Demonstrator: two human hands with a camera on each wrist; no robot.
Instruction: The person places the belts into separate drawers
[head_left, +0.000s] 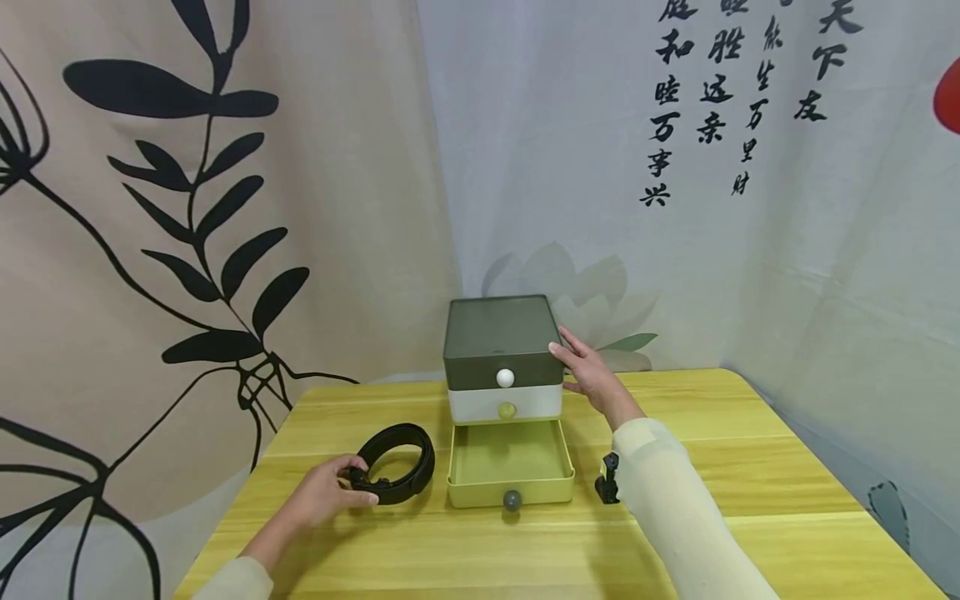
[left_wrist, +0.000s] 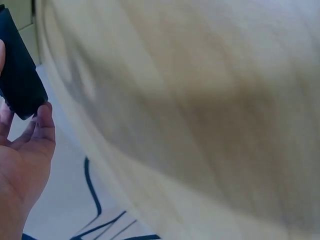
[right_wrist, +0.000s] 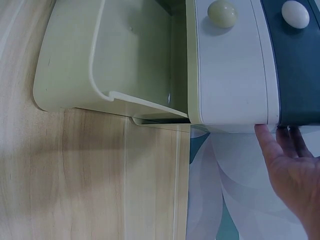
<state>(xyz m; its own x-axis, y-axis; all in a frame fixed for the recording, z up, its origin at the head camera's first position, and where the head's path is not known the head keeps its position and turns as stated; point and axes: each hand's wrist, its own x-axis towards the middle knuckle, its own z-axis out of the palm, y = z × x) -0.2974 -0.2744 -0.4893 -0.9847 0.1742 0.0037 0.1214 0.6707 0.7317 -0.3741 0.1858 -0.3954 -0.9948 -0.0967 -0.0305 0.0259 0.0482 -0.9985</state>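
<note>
A coiled black belt [head_left: 422, 475] is pinched at its left side by my left hand [head_left: 324, 493]; the left wrist view shows the belt [left_wrist: 21, 70] between thumb and fingers. To its right stands a small three-tier drawer box [head_left: 498, 327], dark green on top, white in the middle, yellow-green below. Its bottom drawer [head_left: 512, 458] is pulled out, and nothing lies inside the part that shows. My right hand [head_left: 596, 382] rests against the box's right side, fingers extended. In the right wrist view, those fingers [right_wrist: 270, 142] touch the side near the white and green tiers.
A small black object [head_left: 607, 479] lies on the wooden table [head_left: 750, 483], partly behind the right sleeve [head_left: 675, 492]. Behind the table hangs a printed cloth [head_left: 360, 208] with plant drawings and writing.
</note>
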